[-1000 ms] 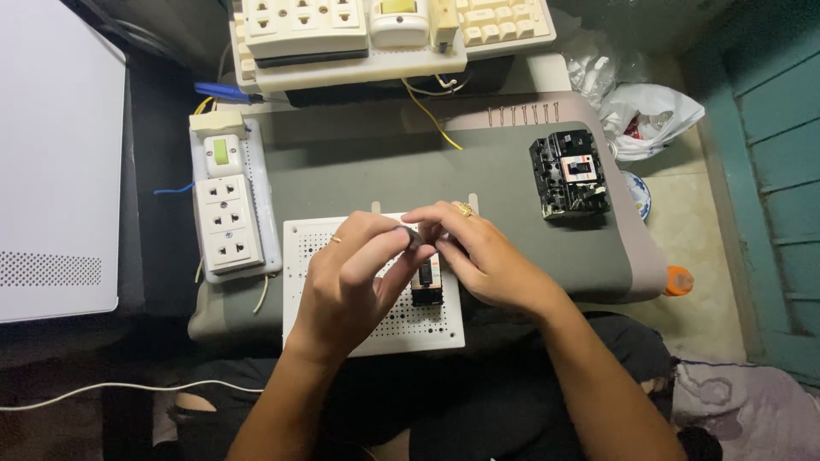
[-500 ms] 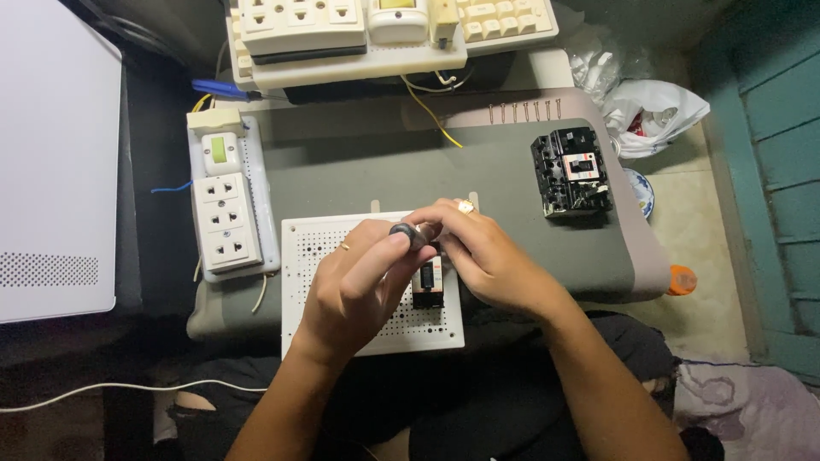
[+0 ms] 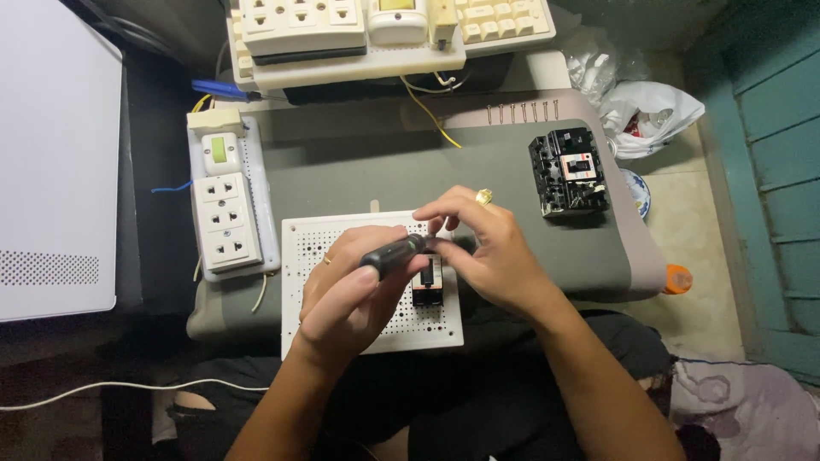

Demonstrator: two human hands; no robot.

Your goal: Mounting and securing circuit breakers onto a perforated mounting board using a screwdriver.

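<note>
A white perforated board point(image 3: 320, 248) lies on the grey table top in front of me. A small black and orange component point(image 3: 426, 289) sits on the board. My left hand point(image 3: 350, 294) grips the black handle of a screwdriver point(image 3: 393, 252), which points right toward the component. My right hand point(image 3: 487, 248), with a ring on one finger, reaches over the board; its fingertips meet the screwdriver's tip end just above the component. The tip itself is hidden by my fingers.
A white socket strip point(image 3: 226, 209) lies left of the board. A black electrical block point(image 3: 568, 173) stands at the right. A row of nails point(image 3: 521, 111) and a yellow wire point(image 3: 427, 115) lie behind. More white socket panels point(image 3: 342, 34) sit at the back, plastic bags point(image 3: 641, 107) right.
My hands have parted a little and shifted lower. The black screwdriver handle now shows clearly in my left hand, and my right fingers have moved to its tip.
</note>
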